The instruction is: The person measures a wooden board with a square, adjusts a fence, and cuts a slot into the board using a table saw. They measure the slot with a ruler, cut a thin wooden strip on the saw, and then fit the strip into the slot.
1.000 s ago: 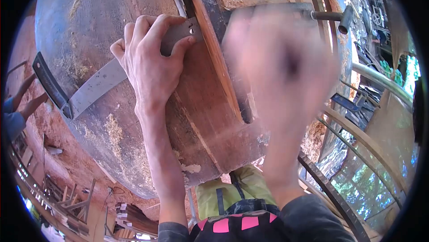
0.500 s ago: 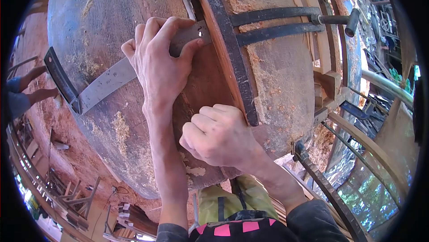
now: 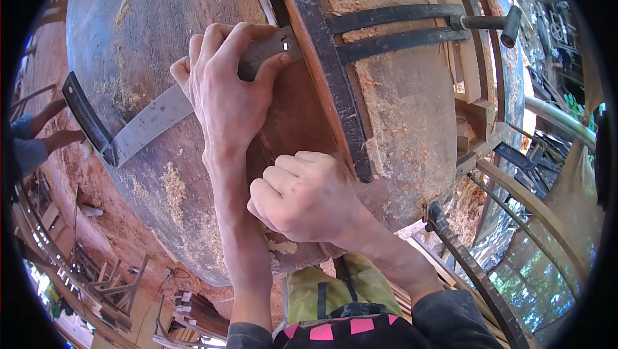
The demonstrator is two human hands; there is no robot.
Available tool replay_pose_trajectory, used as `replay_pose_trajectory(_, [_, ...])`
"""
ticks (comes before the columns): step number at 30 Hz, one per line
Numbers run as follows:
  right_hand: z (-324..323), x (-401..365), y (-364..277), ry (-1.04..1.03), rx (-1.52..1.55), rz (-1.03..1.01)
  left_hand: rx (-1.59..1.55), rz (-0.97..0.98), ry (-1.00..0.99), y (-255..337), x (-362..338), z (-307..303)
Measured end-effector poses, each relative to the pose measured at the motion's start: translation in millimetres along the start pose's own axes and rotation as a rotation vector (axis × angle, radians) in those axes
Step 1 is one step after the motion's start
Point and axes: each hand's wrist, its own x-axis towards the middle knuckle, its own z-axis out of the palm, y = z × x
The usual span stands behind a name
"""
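Note:
My left hand (image 3: 228,91) grips the metal blade of a try square (image 3: 154,123), thumb on one edge and fingers over the other. The square lies across a reddish-brown board (image 3: 290,117), its blade tip by the upright wooden edge under a black metal bar (image 3: 322,46). Its black stock sticks out at the far left. My right hand (image 3: 302,194) is closed in a fist low over the board, just right of my left forearm. Whatever may be inside its fingers is hidden from above.
Sawdust and shavings lie on the big worn worktop (image 3: 161,33). A clamp with a T-handle (image 3: 512,26) reaches in from the right, and a long metal bar clamp (image 3: 473,265) stands at lower right. At the left edge a person's legs (image 3: 42,130) show.
My right fist has shifted slightly left, closer to my left forearm. My left hand and the square keep nearly the same place on the board.

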Motion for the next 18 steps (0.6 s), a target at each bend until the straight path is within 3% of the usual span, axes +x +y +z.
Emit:
replay_pose_trajectory(15, [-1, 6, -4, 0.046, 0.018, 0.007, -0.013, 0.000, -0.002, -1, -1, 0])
replay_pose_trajectory(18, [-15, 6, -4, 0.070, 0.155, 0.027, -0.002, 0.001, -0.008, -1, 0, 0])
